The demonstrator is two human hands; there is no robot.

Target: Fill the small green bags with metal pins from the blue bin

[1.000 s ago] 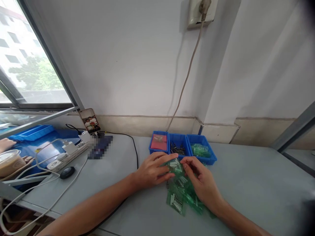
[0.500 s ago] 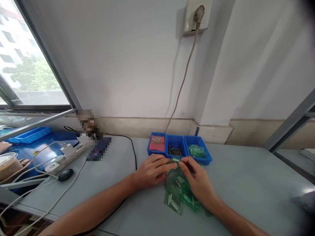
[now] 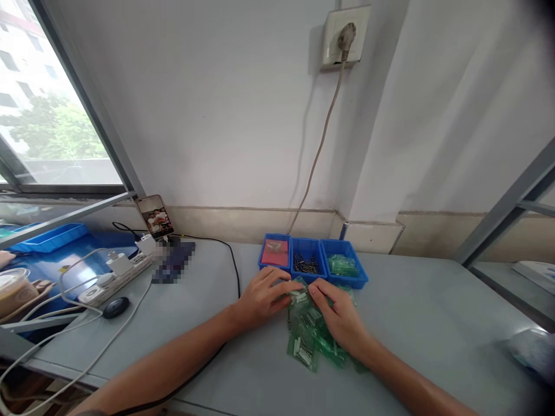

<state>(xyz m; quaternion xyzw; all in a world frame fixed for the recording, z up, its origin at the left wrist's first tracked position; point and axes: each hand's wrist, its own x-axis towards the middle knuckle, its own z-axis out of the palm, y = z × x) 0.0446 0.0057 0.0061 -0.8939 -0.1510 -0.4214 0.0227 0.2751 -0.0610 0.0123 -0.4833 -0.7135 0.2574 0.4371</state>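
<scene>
A small green plastic bag (image 3: 298, 297) with pale pieces in it is pinched between both my hands. My left hand (image 3: 263, 296) grips its left side, fingers bent. Thumb and forefinger of my right hand (image 3: 340, 316) close on its upper right edge. Beneath and in front of them lies a pile of similar green bags (image 3: 303, 350), holding pale plugs and screws; my right hand hides part of it. Just behind my hands, a blue bin of dark screws (image 3: 306, 264) stands between a blue bin with a red packet (image 3: 274, 252) and a blue bin of green bags (image 3: 342, 265).
On the left are a power strip (image 3: 125, 276) with chargers, a black mouse (image 3: 115, 308), a propped phone (image 3: 155, 216) and loose cables. A black cable (image 3: 238, 271) runs under my left arm. A clear plastic bundle (image 3: 531, 349) lies at the right edge.
The bag between my hands now shows more of its face and contents. My fingers have shifted slightly toward me along it. The view has moved a little.
</scene>
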